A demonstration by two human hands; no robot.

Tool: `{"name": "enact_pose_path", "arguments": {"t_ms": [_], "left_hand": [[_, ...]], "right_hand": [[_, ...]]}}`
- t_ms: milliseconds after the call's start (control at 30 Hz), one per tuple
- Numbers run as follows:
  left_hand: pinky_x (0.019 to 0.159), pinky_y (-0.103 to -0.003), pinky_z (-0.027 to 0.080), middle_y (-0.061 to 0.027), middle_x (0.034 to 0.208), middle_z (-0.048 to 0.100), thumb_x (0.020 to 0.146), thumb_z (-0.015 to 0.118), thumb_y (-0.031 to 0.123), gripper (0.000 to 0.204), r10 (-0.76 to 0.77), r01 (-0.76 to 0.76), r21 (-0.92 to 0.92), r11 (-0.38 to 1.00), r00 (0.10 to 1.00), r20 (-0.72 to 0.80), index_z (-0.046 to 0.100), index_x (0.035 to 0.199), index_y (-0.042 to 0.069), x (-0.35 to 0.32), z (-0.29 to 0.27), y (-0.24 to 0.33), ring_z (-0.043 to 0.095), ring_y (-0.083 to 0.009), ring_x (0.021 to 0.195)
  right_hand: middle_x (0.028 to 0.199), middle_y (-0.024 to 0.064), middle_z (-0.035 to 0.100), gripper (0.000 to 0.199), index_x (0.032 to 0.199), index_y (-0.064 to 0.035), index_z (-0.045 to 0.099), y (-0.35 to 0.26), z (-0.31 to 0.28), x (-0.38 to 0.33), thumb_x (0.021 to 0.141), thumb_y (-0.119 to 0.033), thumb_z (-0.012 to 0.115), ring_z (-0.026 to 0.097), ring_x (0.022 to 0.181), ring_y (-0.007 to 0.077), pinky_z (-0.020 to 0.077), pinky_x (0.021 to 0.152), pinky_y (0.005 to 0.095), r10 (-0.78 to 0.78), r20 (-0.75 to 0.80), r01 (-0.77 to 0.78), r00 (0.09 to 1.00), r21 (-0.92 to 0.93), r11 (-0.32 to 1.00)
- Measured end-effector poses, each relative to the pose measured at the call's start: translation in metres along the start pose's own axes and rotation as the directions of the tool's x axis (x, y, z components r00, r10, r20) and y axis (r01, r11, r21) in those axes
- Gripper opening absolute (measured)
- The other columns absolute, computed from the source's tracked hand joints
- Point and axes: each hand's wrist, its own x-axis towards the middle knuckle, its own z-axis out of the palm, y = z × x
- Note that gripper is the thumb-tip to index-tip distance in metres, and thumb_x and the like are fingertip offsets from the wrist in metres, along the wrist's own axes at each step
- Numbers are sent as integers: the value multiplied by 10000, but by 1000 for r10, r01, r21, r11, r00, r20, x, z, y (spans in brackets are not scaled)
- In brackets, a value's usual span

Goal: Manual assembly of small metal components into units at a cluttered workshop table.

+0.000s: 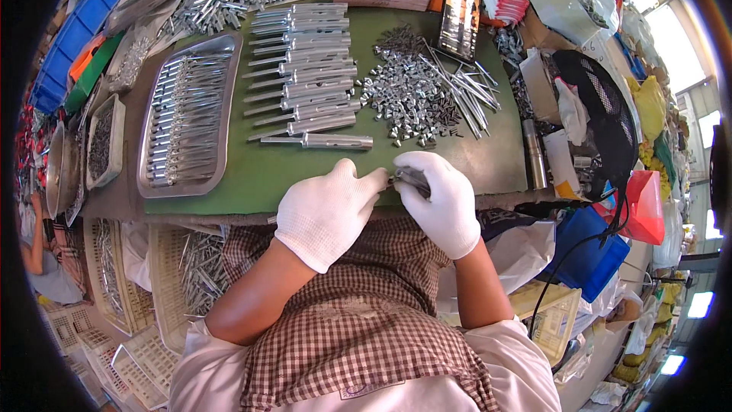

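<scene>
Curled left hand (326, 206) apparently touches the metal piece (413, 178) in right hand (447, 200).

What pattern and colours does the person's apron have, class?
The apron is brown-and-white checked, showing best in the head view.

The held piece (414, 178) looks metallic — the tray (178, 190) glossy metal, the gloves (324, 210) matt, textured cloth.

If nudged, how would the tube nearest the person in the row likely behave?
The tube looks round on a flat green surface, so it may roll. Its shiny metal suggests it's stiff and perhaps slippery. With only a thin rod at its left end, it is probably heavier toward the right.
</scene>
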Motion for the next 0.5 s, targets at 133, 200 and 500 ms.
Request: {"name": "enact_pose_path", "arguments": {"t_ms": [133,200,500], "left_hand": [[523,-393,516,-53,813,548,894,674,282,222,-2,2,-6,1000,1000,16,689,1112,243,-1,-1,0,622,-270,590],[523,-395,515,-54,813,549,894,675,283,214,3,-3,-12,1000,1000,6,688,1104,242,0,-1,-1,622,-273,592],[485,-399,525,-74,807,543,923,652,285,165,69,-69,-19,997,997,-26,703,1070,230,0,3,-4,621,-273,555]], "right_hand": [[923,115,667,253,1028,-105,644,-3,3,1,794,-45,717,665,807,342,545,687,415,-99,28,101,995,-85,991],[898,109,650,235,1022,-117,634,-3,3,0,807,-49,699,655,788,345,536,665,427,-125,45,130,991,-167,977],[885,134,629,203,985,-97,612,-3,5,9,805,-52,694,635,777,367,519,670,438,-28,69,33,997,-76,997]]}}
